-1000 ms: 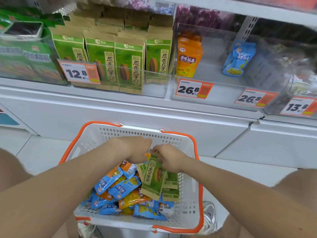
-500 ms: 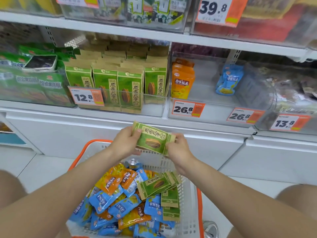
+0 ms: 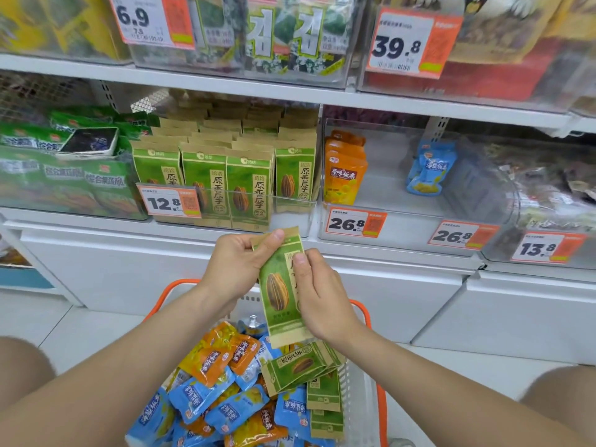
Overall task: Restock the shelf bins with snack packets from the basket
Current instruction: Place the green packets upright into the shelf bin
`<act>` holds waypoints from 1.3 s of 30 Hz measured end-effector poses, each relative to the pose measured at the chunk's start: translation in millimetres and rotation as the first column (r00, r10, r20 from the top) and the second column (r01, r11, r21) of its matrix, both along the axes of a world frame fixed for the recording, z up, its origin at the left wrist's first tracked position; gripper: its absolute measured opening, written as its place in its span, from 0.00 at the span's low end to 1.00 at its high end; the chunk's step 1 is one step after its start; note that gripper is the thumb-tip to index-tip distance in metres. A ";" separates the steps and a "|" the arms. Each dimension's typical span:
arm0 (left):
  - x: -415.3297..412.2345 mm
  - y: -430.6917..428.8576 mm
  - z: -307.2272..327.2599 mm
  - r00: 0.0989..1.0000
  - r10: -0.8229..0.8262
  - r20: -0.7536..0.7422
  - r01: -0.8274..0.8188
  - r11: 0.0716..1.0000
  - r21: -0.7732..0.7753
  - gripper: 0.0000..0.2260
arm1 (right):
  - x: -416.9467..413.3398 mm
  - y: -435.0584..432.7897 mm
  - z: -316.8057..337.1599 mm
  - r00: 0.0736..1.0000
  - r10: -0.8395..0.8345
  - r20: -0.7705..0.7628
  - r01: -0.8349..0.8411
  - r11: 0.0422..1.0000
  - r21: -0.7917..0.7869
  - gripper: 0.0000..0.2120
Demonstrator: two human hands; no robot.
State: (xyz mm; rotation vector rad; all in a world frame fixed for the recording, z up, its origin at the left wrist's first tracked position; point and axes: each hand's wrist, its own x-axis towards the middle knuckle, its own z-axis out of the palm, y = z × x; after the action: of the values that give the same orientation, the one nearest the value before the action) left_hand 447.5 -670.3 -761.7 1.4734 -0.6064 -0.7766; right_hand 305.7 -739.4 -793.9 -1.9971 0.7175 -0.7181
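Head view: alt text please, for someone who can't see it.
Both hands, left hand and right hand, hold a green sunflower-seed packet upright above the orange-rimmed basket, below the matching shelf bin tagged 12.8.

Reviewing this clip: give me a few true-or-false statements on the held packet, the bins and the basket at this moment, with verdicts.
1. Both hands, left and right, hold one green seed packet. True.
2. The held packet is blue. False: it is green with a seed picture.
3. The bin of green packets carries a 12.8 price tag. True.
4. The bin with the orange packets is packed full. False: much of it is bare.
5. The basket holds only green packets. False: blue and orange ones too.
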 end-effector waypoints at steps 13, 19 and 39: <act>0.6 0.4 8.0 0.991 -0.126 -0.053 0.125 0.992 -0.029 0.18 | 3.0 -9.8 13.6 0.991 -0.124 0.047 0.132 0.962 -0.241 0.11; -5.4 -4.0 13.0 0.960 -0.106 0.261 0.127 0.990 -0.064 0.16 | 7.3 -18.2 52.6 0.974 -0.107 0.200 0.123 0.990 -0.066 0.03; 24.4 -26.8 27.7 0.753 0.217 0.622 -0.226 0.972 -0.065 0.20 | 27.3 -85.4 142.2 0.897 -0.113 0.428 0.297 0.870 -0.393 0.08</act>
State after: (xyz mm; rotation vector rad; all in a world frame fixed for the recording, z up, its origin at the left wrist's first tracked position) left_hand 471.9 -697.1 -734.0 1.7851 -0.9012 -0.0751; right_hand 333.0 -824.8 -651.7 -2.0950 0.5598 -1.4874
